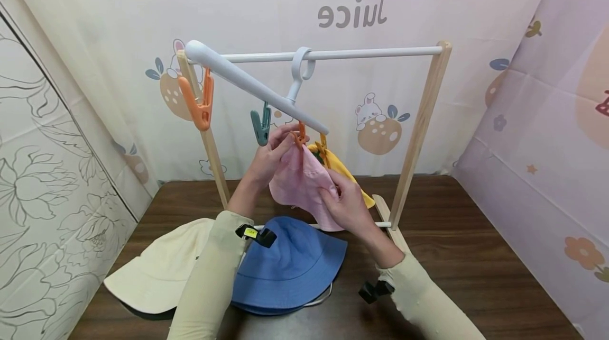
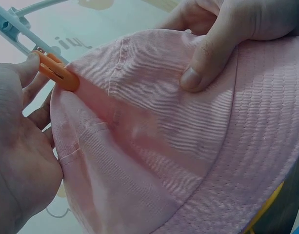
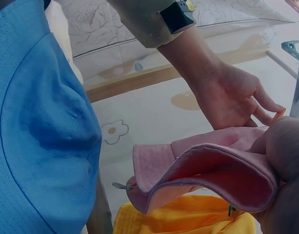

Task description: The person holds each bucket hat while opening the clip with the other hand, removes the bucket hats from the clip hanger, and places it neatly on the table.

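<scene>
1. We are seeing the left hand point(image 1: 272, 156) pinching the orange clip point(image 1: 300, 135) under the white hanger point(image 1: 252, 85); the clip is biting the pink hat point(image 1: 304, 186).
2. The right hand point(image 1: 346, 203) is gripping the pink hat's brim, thumb pressing the fabric.
3. A yellow hat point(image 1: 347, 173) is hanging just behind; a blue hat point(image 1: 290, 266) and a cream hat point(image 1: 162, 271) are lying on the worktop point(image 1: 476, 255).

Pink bucket hat point(image 1: 304, 186) at orange clip point(image 1: 300, 135)

At frame centre the pink bucket hat point(image 1: 304, 192) hangs from the white plastic hanger point(image 1: 257, 86), seemingly before the yellow hat point(image 1: 349, 176), above the blue bucket hat point(image 1: 290, 266) with the cream bucket hat point(image 1: 166, 271) left.
</scene>
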Available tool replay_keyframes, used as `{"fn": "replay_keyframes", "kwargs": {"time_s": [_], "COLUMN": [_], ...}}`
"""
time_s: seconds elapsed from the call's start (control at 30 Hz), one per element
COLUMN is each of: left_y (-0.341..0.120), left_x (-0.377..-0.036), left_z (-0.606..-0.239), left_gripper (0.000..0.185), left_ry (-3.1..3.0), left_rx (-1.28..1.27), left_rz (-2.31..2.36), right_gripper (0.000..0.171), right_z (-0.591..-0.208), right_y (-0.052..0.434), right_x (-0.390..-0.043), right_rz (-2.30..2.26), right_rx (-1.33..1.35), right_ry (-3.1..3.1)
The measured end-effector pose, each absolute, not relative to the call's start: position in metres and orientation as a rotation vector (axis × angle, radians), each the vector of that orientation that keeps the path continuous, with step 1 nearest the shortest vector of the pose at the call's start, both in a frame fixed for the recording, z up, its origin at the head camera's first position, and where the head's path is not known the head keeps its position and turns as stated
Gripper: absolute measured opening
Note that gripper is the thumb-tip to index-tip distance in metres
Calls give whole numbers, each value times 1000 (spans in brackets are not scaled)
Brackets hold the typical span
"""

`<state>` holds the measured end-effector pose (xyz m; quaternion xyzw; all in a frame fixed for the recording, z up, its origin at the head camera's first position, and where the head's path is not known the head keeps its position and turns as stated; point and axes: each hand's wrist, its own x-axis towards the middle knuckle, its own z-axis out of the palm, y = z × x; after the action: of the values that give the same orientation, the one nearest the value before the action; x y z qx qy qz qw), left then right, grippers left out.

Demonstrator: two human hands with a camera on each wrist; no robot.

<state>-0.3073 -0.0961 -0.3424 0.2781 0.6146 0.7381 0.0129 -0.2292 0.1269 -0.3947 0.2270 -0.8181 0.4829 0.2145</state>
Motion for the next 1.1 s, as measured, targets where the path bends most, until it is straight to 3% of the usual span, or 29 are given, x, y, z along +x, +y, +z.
{"fn": "replay_keyframes", "kwargs": {"time_s": [0.4, 0.6, 0.73, 0.97, 1.1], "left_y": [-97, -96, -96, -97, -98], "left_x": [-309, -307, -306, -308, -309], "left_z": [-344, -342, -342, -345, -346], "left_gripper": [69, 53, 52, 93, 96], "left_ry": [1901, 1935, 1927, 1892, 1915], "left_rx": [896, 868, 864, 923, 928], "left_rz": [2295, 2284, 2286, 2306, 2297], "right_gripper": [29, 38, 41, 42, 40], "right_z": [-395, -395, -397, -395, -395], "right_y": [125, 124, 124, 124, 124], "right_x": [-228, -228, -229, -229, -228], "right_rz": [1336, 1328, 1315, 1318, 1330], "right_rx": [657, 677, 691, 717, 722], "right_ry": [-2247, -2214, -2197, -2194, -2194]}}
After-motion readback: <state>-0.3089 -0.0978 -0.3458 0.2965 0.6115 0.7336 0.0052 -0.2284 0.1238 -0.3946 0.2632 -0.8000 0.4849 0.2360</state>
